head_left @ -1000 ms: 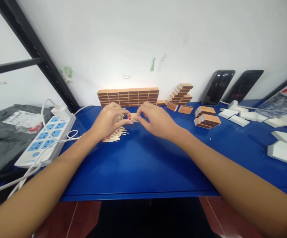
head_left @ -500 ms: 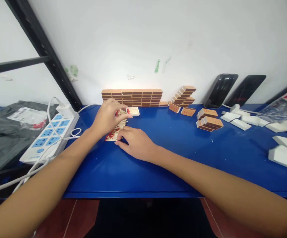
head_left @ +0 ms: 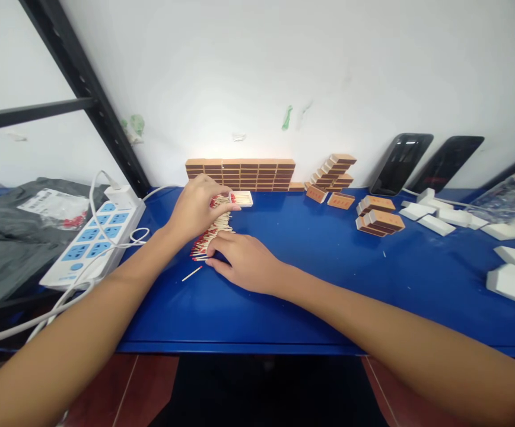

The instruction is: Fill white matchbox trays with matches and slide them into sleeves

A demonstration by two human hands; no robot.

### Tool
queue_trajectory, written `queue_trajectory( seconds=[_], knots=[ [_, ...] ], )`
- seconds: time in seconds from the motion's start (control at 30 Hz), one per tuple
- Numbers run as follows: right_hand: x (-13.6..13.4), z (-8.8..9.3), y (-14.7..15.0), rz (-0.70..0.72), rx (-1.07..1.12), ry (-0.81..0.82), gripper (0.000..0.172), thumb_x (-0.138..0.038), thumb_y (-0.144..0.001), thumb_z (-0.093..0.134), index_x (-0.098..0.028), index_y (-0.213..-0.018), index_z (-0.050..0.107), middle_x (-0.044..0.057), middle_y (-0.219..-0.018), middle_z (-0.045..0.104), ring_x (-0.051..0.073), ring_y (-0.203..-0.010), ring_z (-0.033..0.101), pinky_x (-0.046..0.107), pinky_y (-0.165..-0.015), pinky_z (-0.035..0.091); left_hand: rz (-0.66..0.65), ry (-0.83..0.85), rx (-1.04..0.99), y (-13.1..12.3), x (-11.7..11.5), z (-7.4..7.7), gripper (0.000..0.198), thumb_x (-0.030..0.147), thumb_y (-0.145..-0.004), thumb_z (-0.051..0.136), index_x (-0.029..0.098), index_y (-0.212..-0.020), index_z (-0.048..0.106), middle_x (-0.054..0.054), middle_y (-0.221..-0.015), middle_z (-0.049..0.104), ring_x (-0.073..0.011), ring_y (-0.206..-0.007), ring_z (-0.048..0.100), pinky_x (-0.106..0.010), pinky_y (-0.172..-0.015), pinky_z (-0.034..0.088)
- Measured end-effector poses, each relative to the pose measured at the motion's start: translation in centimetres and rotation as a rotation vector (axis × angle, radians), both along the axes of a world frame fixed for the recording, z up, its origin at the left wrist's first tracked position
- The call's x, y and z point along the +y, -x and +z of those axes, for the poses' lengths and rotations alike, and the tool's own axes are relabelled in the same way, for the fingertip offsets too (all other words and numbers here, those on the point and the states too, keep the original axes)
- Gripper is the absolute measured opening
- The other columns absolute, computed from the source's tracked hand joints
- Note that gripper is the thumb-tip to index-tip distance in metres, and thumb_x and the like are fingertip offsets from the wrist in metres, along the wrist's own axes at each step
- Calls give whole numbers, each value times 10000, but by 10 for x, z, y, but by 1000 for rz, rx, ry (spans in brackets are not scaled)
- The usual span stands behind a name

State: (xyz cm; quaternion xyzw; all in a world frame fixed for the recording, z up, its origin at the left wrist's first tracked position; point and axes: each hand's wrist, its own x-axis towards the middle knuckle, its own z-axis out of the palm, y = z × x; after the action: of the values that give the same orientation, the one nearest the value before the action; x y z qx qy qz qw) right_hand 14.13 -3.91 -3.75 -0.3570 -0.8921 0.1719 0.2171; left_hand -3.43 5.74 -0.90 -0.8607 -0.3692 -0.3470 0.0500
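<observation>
My left hand (head_left: 199, 204) grips a small white matchbox tray (head_left: 245, 199) between thumb and fingers. Red-tipped matches lie in that tray. Below and beside it a long heap of loose matches (head_left: 222, 223) runs along the blue table, partly covered by both hands. My right hand (head_left: 242, 261) is at the heap's near end, thumb and forefinger closed on a few matches there; its other fingers are curled and partly hidden. One single match (head_left: 192, 273) lies apart on the table, just in front of the heap.
Behind the hands, a wall of stacked matchboxes (head_left: 257, 175) stands against the white wall. A stepped stack (head_left: 335, 169) and more matchboxes (head_left: 380, 222) are to the right, with two phones (head_left: 402, 163) and white blocks (head_left: 435, 224). A power strip (head_left: 92, 237) with cables sits left.
One match has come away from the heap's near end and now lies separately on the table. The near matches are less even. My left hand keeps its hold on the tray.
</observation>
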Motion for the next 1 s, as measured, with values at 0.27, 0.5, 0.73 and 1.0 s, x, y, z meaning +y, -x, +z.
queue_trajectory(
  seconds=[0.27, 0.5, 0.73, 1.0],
  knots=[
    [0, 0, -1, 29, 34, -3, 116, -240, -1085, 588, -198, -1041, 687, 56, -1108, 729, 207, -995, 660, 345, -855, 460, 6, -10, 4, 0, 1, -1, 405, 590, -947, 765, 216, -1090, 825, -93, -1005, 800, -283, -1009, 653, -442, -931, 520],
    [-15, 3, 3, 241, -23, -18, 117, -306, -1101, 603, -238, -1111, 698, 37, -1124, 662, 189, -996, 644, 314, -819, 469, 5, -2, 2, -1, 0, -1, 444, 621, -947, 747, 213, -1102, 825, -103, -1026, 800, -292, -1027, 654, -455, -948, 521],
    [-17, 3, 5, 200, -63, -163, 203, -272, -1129, 534, -177, -993, 651, 83, -1083, 643, 218, -1017, 590, 342, -867, 462, -5, -14, 10, 0, 1, -3, 504, 663, -946, 720, 198, -1110, 823, -108, -1015, 791, -286, -1018, 650, -440, -932, 518],
    [-14, 8, -2, 175, -32, -76, 116, -200, -1122, 520, -184, -1090, 631, 86, -1102, 709, 228, -1054, 613, 359, -929, 483, -4, 8, 9, 1, 0, -1, 441, 626, -950, 742, 221, -1108, 820, -94, -1017, 792, -277, -1016, 637, -431, -937, 516]
  ],
)
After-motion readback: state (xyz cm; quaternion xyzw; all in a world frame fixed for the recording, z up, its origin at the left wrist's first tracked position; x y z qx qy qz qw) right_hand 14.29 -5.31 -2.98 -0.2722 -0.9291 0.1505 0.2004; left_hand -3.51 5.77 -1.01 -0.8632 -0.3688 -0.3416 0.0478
